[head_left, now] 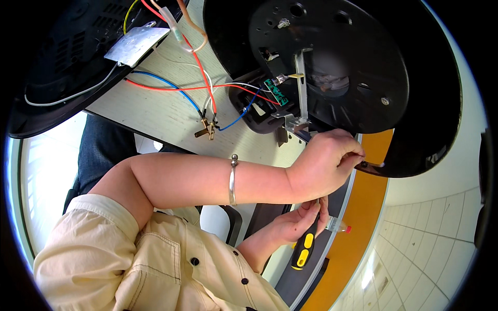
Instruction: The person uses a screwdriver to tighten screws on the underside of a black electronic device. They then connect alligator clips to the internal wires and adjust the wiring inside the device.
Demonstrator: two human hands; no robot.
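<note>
My left hand (329,163), with a silver bangle on its wrist, reaches across to the lower rim of a black bowl-shaped appliance housing (436,129). Its thumb and fingers are pinched together at that rim; what lies between them is too small to make out. Below it, my right hand (295,225) grips a screwdriver (303,251) with a black and yellow handle, the handle end hanging downward. The left hand and forearm partly hide the screwdriver's shaft. Inside the housing are a round black plate (358,57), a metal bracket (302,88) and a small green circuit board (276,92).
Another black vented cover (67,52) with a silvery plate (137,44) lies at upper left. Red, blue and white wires run from it across the pale table (171,114) to brass terminals (207,128) and the board. A clear bottle (336,224) with a red cap stands beyond my right hand.
</note>
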